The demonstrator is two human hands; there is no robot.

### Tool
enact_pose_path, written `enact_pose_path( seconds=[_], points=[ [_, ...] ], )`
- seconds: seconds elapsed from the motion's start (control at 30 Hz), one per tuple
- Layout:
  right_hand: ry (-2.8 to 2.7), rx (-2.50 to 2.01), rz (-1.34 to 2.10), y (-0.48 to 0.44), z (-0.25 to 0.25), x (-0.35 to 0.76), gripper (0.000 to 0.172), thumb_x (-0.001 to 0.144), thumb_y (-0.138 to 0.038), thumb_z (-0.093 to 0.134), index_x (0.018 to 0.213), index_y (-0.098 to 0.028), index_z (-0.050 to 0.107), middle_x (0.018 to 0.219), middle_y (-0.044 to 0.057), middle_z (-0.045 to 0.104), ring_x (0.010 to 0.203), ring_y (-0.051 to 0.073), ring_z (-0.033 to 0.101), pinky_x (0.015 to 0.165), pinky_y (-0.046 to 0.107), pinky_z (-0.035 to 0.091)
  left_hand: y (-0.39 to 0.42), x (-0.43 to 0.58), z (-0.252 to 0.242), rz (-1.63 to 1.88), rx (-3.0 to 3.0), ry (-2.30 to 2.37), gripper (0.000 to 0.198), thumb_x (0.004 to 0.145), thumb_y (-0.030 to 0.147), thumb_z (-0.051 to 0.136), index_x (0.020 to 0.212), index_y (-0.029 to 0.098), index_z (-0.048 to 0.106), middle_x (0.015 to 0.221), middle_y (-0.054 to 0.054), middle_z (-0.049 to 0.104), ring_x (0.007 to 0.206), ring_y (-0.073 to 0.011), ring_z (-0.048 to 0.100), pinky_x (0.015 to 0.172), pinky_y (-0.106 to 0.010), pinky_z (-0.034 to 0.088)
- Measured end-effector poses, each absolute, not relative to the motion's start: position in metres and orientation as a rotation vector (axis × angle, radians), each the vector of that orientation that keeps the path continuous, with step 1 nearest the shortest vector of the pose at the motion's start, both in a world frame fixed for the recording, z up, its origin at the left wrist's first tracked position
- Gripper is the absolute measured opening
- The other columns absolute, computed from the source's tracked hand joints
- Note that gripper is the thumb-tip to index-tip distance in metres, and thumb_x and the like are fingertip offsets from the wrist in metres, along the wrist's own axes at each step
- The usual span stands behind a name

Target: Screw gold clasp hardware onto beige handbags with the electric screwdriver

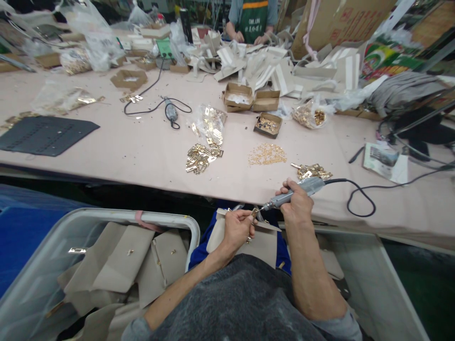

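My right hand (pixel 297 202) is wrapped round a grey corded electric screwdriver (pixel 310 186), its bit pointing left. The tip meets, or nearly meets, a small gold metal plate (pixel 254 212) pinched in the fingers of my left hand (pixel 239 230). A beige bag (pixel 265 242) with a flap lies on my lap under both hands. Whether the plate is fixed to the flap I cannot tell. On the table edge ahead are a pile of gold plates (pixel 201 159), scattered tiny gold screws (pixel 267 155) and more gold hardware (pixel 313 171).
A grey-white bin (pixel 194 232) at my left holds several beige bag pieces; another bin (pixel 382 279) stands at my right. The screwdriver's black cord (pixel 373 208) loops over the table. Small boxes (pixel 268 125), a second screwdriver (pixel 171 111) and a co-worker (pixel 252 21) are farther off.
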State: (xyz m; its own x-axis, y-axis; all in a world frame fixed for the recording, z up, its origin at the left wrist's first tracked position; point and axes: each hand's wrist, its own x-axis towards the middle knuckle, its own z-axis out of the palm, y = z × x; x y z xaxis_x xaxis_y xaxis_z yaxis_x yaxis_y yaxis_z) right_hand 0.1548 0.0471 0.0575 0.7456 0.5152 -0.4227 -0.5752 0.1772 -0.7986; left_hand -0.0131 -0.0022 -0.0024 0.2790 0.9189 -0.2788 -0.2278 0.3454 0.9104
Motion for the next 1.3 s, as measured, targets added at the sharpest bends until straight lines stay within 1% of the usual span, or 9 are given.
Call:
enact_pose_path(
  seconds=[0.2, 0.37, 0.63, 0.7, 0.83, 0.9, 0.97, 1.17, 1.3],
  points=[
    [0.057, -1.169, 0.753, 0.0459, 0.0547, 0.1552, 0.022, 0.078, -0.006, 0.073, 0.075, -0.014, 0.054, 0.071, 0.000, 0.058, 0.048, 0.010, 0.049, 0.042, 0.020, 0.054, -0.0035, -0.0135, -0.0060, 0.923, 0.910, 0.985, 0.035, 0.081, 0.039, 0.074, 0.090, 0.006, 0.073, 0.070, -0.010, 0.069, 0.039, -0.0106, 0.052, 0.035, -0.020, 0.044],
    [0.038, -1.185, 0.731, 0.0451, 0.0546, 0.1552, 0.024, 0.079, -0.007, 0.076, 0.074, -0.015, 0.054, 0.071, 0.000, 0.058, 0.048, 0.010, 0.050, 0.042, 0.021, 0.055, -0.0033, -0.0133, -0.0105, 0.925, 0.912, 0.977, 0.033, 0.082, 0.037, 0.074, 0.090, 0.005, 0.073, 0.070, -0.011, 0.070, 0.038, -0.0109, 0.052, 0.035, -0.021, 0.045],
    [0.041, -1.179, 0.700, 0.0434, 0.0562, 0.1531, 0.023, 0.079, -0.005, 0.074, 0.072, -0.014, 0.054, 0.072, 0.001, 0.059, 0.049, 0.011, 0.049, 0.041, 0.021, 0.054, -0.0045, -0.0147, -0.0071, 0.890, 0.899, 0.976, 0.035, 0.084, 0.042, 0.074, 0.081, 0.007, 0.072, 0.055, -0.006, 0.063, 0.034, -0.0116, 0.049, 0.034, -0.021, 0.043],
    [0.031, -1.167, 0.700, 0.0428, 0.0570, 0.1517, 0.022, 0.079, -0.005, 0.073, 0.072, -0.014, 0.054, 0.071, 0.001, 0.059, 0.049, 0.011, 0.049, 0.041, 0.021, 0.054, -0.0048, -0.0136, -0.0063, 0.901, 0.895, 0.999, 0.036, 0.084, 0.043, 0.074, 0.079, 0.007, 0.072, 0.056, -0.006, 0.064, 0.033, -0.0117, 0.049, 0.032, -0.021, 0.042],
    [0.015, -1.146, 0.685, 0.0407, 0.0568, 0.1502, 0.021, 0.076, -0.006, 0.075, 0.073, -0.013, 0.056, 0.072, 0.003, 0.060, 0.051, 0.011, 0.050, 0.041, 0.022, 0.055, -0.0051, -0.0108, -0.0057, 0.922, 0.884, 1.051, 0.035, 0.083, 0.042, 0.074, 0.081, 0.008, 0.072, 0.067, -0.009, 0.069, 0.033, -0.0106, 0.048, 0.029, -0.019, 0.036],
    [-0.002, -1.143, 0.683, 0.0394, 0.0555, 0.1502, 0.022, 0.075, -0.008, 0.077, 0.074, -0.014, 0.056, 0.073, 0.002, 0.060, 0.052, 0.011, 0.051, 0.042, 0.022, 0.055, -0.0052, -0.0098, -0.0057, 0.925, 0.891, 1.078, 0.034, 0.083, 0.041, 0.074, 0.081, 0.008, 0.073, 0.066, -0.009, 0.069, 0.033, -0.0098, 0.046, 0.029, -0.018, 0.032],
    [-0.021, -1.141, 0.679, 0.0383, 0.0543, 0.1501, 0.022, 0.075, -0.009, 0.078, 0.075, -0.014, 0.056, 0.074, 0.002, 0.060, 0.052, 0.011, 0.051, 0.043, 0.022, 0.056, -0.0052, -0.0092, -0.0059, 0.928, 0.909, 1.118, 0.032, 0.083, 0.040, 0.074, 0.080, 0.008, 0.074, 0.064, -0.008, 0.069, 0.034, -0.0098, 0.046, 0.030, -0.018, 0.030],
    [-0.048, -1.155, 0.649, 0.0378, 0.0562, 0.1471, 0.025, 0.074, -0.011, 0.081, 0.073, -0.013, 0.056, 0.072, 0.002, 0.059, 0.050, 0.011, 0.051, 0.042, 0.022, 0.056, -0.0053, -0.0092, -0.0052, 0.937, 1.009, 1.189, 0.032, 0.083, 0.040, 0.071, 0.078, 0.009, 0.078, 0.064, -0.008, 0.069, 0.047, -0.0154, 0.056, 0.039, -0.021, 0.037],
    [-0.033, -1.153, 0.652, 0.0374, 0.0585, 0.1461, 0.021, 0.075, -0.009, 0.078, 0.074, -0.013, 0.058, 0.071, 0.002, 0.060, 0.049, 0.011, 0.050, 0.042, 0.022, 0.055, -0.0055, -0.0092, -0.0031, 0.933, 1.047, 1.242, 0.031, 0.083, 0.040, 0.070, 0.077, 0.010, 0.079, 0.063, -0.008, 0.069, 0.051, -0.0184, 0.060, 0.042, -0.023, 0.040]
  ],
)
